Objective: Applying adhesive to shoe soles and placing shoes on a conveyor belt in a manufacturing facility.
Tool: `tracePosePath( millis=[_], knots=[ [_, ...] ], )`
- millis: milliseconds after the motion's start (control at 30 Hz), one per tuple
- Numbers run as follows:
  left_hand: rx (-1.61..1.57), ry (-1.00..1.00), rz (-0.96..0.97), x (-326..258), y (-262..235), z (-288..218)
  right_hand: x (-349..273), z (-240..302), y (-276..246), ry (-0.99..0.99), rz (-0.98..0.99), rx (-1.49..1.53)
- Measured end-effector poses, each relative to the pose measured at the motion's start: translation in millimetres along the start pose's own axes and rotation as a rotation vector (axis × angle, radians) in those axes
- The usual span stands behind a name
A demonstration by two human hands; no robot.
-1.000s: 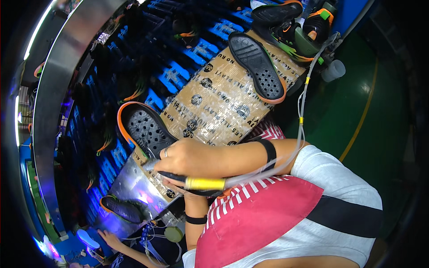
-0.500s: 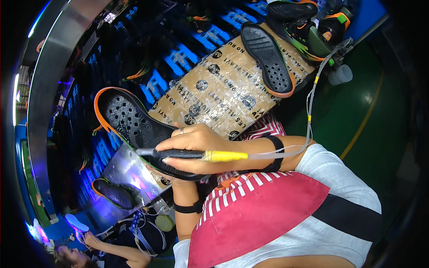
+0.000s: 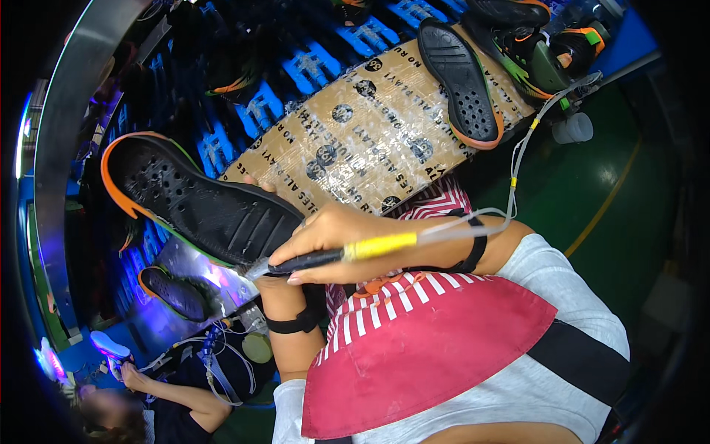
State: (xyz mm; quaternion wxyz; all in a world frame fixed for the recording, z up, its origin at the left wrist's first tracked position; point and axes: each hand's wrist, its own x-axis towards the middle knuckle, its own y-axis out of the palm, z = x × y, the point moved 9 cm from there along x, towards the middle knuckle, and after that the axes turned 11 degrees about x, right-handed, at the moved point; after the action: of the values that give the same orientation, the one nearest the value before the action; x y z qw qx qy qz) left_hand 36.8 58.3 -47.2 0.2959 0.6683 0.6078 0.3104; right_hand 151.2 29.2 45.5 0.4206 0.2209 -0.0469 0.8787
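Observation:
A black shoe sole (image 3: 214, 194) with an orange and green edge lies tilted in front of me, its hollow, perforated inner side facing up. My left hand (image 3: 262, 184) supports it from below; only fingertips show past its far edge, the rest being hidden. In my right hand (image 3: 325, 240) is a glue brush (image 3: 314, 260) with a black handle, a yellow-wrapped end and a clear tube. Its pale bristles are at the sole's near edge, by the toe end; whether they touch cannot be made out.
A taped cardboard sheet (image 3: 347, 144) covers the bench, with a second sole (image 3: 460, 81) on it. Shoe uppers (image 3: 529, 59) stand at the far right, near a white cup (image 3: 572, 129). A blue conveyor (image 3: 310, 66) runs behind. Another sole (image 3: 174, 293) lies left; a co-worker (image 3: 159, 403) sits lower left.
The held sole has shifted left and turned, baring its ribbed part. My right hand has drawn the brush from across the sole to its near edge.

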Motion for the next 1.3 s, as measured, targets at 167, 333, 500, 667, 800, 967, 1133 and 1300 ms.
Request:
tracePosePath(
  millis=[167, 333, 500, 667, 800, 967, 1133, 1300],
  knots=[
    [0.012, 0.095, -0.089, 11, -28, -31, -4, -5, -12, 0.113, -0.085, 0.070],
    [0.042, 0.106, 0.124, 15, -5, -43, -9, -14, 13, 0.151, 0.129, 0.112],
    [0.104, 0.194, 0.154, 11, 6, -56, -9, -5, -7, 0.090, -0.017, 0.088],
    [0.171, 0.076, 0.059, 8, -5, -54, -15, -7, 14, 0.062, 0.185, -0.029],
    [0.207, 0.008, 0.027, 6, -7, -54, -11, -3, 7, 0.150, 0.222, 0.157],
    [0.261, -0.107, 0.197, 9, 30, -42, -16, -14, 15, 0.056, 0.285, -0.149],
    [0.432, -0.155, 0.083, 10, 14, -45, -19, -8, 13, 0.110, 0.402, 0.018],
    [0.436, -0.255, 0.030, 15, -1, -39, -17, -9, 18, -0.062, 0.353, -0.207]
  ],
)
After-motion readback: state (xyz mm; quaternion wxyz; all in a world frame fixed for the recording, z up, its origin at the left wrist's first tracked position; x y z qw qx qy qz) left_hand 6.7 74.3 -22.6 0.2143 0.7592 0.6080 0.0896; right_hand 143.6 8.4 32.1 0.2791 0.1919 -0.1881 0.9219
